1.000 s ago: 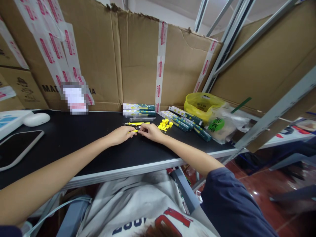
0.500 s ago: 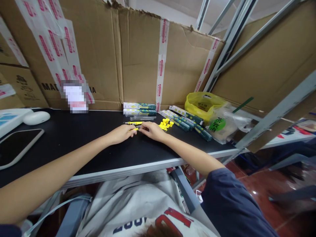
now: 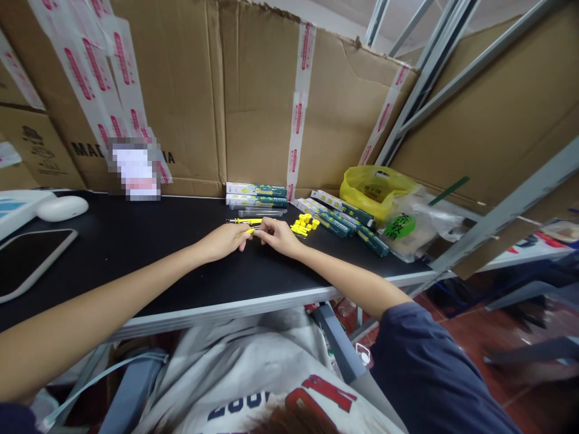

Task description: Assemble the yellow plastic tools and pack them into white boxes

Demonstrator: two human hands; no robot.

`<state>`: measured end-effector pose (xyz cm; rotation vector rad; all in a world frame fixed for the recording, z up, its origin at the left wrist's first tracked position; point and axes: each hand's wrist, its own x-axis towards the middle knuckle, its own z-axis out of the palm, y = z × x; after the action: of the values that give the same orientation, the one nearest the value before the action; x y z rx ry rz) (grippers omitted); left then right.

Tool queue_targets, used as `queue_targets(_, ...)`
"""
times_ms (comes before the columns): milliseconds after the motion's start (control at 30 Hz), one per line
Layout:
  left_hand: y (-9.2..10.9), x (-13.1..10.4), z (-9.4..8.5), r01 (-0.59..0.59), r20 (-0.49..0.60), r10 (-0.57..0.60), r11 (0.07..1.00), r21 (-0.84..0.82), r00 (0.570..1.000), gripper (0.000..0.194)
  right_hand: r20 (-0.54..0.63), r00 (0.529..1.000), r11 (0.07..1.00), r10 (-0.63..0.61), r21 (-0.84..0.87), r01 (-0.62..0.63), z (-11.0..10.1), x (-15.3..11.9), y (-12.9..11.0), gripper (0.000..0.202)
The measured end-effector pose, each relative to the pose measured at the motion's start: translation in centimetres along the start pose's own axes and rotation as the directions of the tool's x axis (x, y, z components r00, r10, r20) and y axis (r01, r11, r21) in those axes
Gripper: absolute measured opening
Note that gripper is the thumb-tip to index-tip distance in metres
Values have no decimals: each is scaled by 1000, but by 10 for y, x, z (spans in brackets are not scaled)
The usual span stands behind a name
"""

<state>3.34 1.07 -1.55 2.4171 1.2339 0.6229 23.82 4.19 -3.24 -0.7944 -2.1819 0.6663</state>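
1. Yellow stick (image 3: 249,231): held low over the front-middle of the tabletop (image 3: 154,247), in the gap between both hands. Mostly hidden by fingers.
2. For fine work on a part this slim, a steady hold from one side and light fingertip pressure from the other would probably serve best. Both hands should be lined up along the stick's axis; side load is best avoided, since a thin part could be bent or dropped.
3. Some clearance should be left behind the fingers: a second yellow stick (image 3: 244,220) is laid just beyond the left hand and could be knocked. Same for the small yellow parts (image 3: 305,225), piled just beside the right hand.
4. Left hand (image 3: 227,240): clamped on the yellow stick, thumb and fingers closed, tip pointed at the right hand. Forearm brought in from lower left.
5. Right hand (image 3: 278,237): fingers curled, thumb and index drawn in near the stick's end. Whether anything is pinched cannot be told. Forearm angled in from the right, over the tabletop's front edge.
6. Whether either wrist is supported: not shown clearly.
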Motion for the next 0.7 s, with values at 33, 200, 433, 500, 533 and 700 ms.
queue_targets(33, 1, 0, 0, 9, -12, -8, 1000, 26, 1000, 31, 1, 1000, 999, 12, 38, -12, 0, 1, 0, 34)
queue_targets(200, 5, -2, -2, 43, -51, -38, 995, 85, 998, 25, -3, 1000, 996, 3, 84, -3, -1, 4, 5, 37)
queue_targets(433, 7, -2, -3, 57, -8, -57, 997, 52, 998, 29, 68, 986, 953, -153, -255, 165, -13, 7, 4, 14)
queue_targets(500, 5, -2, -1, 49, -4, -49, 998, 29, 999, 28, 106, 979, 914, -175, -352, 202, -16, 8, 0, 14)
queue_targets(533, 4, -2, -1, 43, 1, -43, 999, 20, 999, 28, 124, 975, 895, -184, -389, 218, -17, 8, -1, 13)
queue_targets(700, 2, -1, 2, 34, 30, -33, 999, -22, 999, 28, 200, 956, 816, -213, -502, 286, -18, 7, -6, 11)
